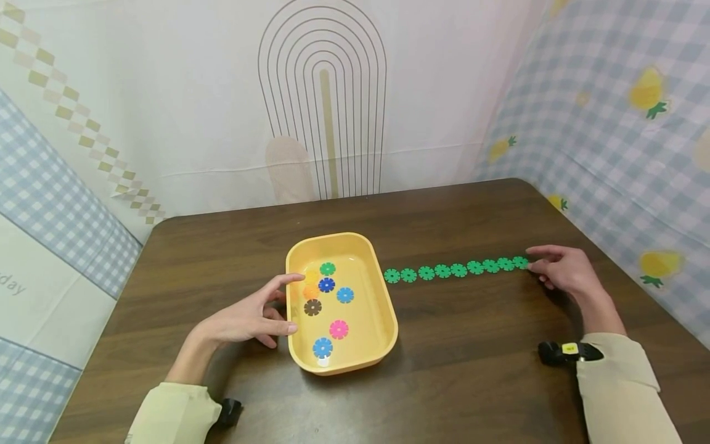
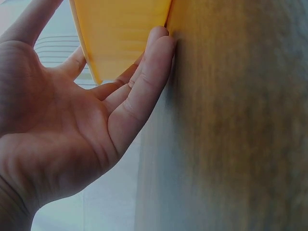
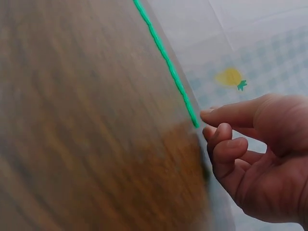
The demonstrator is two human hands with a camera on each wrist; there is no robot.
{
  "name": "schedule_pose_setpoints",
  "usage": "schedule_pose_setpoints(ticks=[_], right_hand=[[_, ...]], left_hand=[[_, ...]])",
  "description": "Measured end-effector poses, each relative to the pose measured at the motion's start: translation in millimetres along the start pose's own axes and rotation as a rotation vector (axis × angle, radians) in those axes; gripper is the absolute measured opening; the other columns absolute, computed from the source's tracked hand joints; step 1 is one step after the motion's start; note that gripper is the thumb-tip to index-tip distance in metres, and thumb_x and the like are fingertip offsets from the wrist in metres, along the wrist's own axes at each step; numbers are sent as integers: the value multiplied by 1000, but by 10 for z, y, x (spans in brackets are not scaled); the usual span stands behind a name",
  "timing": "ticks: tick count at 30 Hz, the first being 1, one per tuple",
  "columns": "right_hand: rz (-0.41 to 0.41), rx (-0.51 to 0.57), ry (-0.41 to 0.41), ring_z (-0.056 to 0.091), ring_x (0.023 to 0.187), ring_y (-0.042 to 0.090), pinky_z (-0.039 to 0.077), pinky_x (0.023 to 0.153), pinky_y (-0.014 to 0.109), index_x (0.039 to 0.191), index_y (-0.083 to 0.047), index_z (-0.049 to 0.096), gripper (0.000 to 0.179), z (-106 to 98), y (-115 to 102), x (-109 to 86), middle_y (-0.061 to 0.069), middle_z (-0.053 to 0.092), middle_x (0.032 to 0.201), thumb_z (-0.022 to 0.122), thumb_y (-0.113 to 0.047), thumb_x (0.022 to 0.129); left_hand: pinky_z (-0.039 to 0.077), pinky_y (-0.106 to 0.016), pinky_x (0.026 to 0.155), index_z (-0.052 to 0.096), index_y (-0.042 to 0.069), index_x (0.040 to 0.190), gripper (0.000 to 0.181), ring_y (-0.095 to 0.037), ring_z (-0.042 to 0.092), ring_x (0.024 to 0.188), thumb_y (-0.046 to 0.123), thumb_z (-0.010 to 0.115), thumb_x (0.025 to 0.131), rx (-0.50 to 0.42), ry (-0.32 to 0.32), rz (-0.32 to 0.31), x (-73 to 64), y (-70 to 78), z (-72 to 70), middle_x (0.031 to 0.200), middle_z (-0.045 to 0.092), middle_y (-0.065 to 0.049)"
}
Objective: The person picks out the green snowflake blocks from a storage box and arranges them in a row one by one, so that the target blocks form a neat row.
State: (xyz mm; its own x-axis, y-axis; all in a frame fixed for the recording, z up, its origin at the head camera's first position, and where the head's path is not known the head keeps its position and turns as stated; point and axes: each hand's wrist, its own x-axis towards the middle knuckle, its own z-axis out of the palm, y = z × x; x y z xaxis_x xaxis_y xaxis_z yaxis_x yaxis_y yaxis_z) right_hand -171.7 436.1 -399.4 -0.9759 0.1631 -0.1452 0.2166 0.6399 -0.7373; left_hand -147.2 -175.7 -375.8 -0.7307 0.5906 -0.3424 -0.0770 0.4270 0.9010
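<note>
A yellow tray [image 1: 366, 320] holds several small notched plastic discs, among them a pink disc [image 1: 339, 329], a dark blue disc [image 1: 326, 284] and a brown disc [image 1: 313, 307]. My left hand [image 1: 244, 317] rests at the tray's left side, thumb and index tips over the rim. In the left wrist view its other fingers [image 2: 144, 91] lie along the outer wall. From the tray's right side, a row of green discs [image 1: 442, 271] runs rightward across the table. My right hand [image 1: 566, 271] is at the row's far end, index finger and thumb beside the last disc; whether they touch it I cannot tell.
The dark wooden table [image 1: 444, 370] carries the tray and row. Behind it hangs a white cloth [image 1: 194, 92] with line arches, and to the right a blue checked cloth [image 1: 610, 154] with pineapples. Each forearm wears a black wrist device.
</note>
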Motion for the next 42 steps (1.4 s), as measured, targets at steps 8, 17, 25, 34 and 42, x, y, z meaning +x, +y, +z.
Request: schedule_pose_setpoints(ticks=[8,17,25,34,42], right_hand=[[-71,-30,43,57,65,15,51,57,35,143,-1,57,45,-136,-467,6,0,62,81,65,-24,106],[-241,-51,47,59,72,17,50,60,32,135,-8,68,39,27,-1394,-57,-4,67,87,69,-32,104],[-333,12,-84,58,70,17,50,57,31,132,-8,72,36,411,-2012,-89,1,69,88,73,-26,101],[-383,-21,-194,61,69,21,54,65,35,126,-16,75,29,893,-2524,-95,11,71,98,75,-25,98],[-423,-15,-332,64,77,28,57,70,33,123,-11,76,28,1386,-2731,-74,10,74,102,76,-22,97]], left_hand=[[64,-47,77,19,28,165,92,-30,71,93,25,80,96,-3,4,9,-22,8,15,153,32,-30],[64,-48,76,21,30,164,91,-30,71,96,27,81,95,10,10,20,30,38,34,153,33,-29],[64,-47,77,21,30,164,89,-29,72,101,27,80,96,25,7,14,82,57,65,153,34,-29],[65,-47,77,22,32,163,89,-28,71,101,29,80,96,31,18,4,131,70,60,155,33,-28],[65,-47,79,23,33,163,89,-28,70,103,31,80,95,27,23,-12,157,81,82,156,32,-27]])
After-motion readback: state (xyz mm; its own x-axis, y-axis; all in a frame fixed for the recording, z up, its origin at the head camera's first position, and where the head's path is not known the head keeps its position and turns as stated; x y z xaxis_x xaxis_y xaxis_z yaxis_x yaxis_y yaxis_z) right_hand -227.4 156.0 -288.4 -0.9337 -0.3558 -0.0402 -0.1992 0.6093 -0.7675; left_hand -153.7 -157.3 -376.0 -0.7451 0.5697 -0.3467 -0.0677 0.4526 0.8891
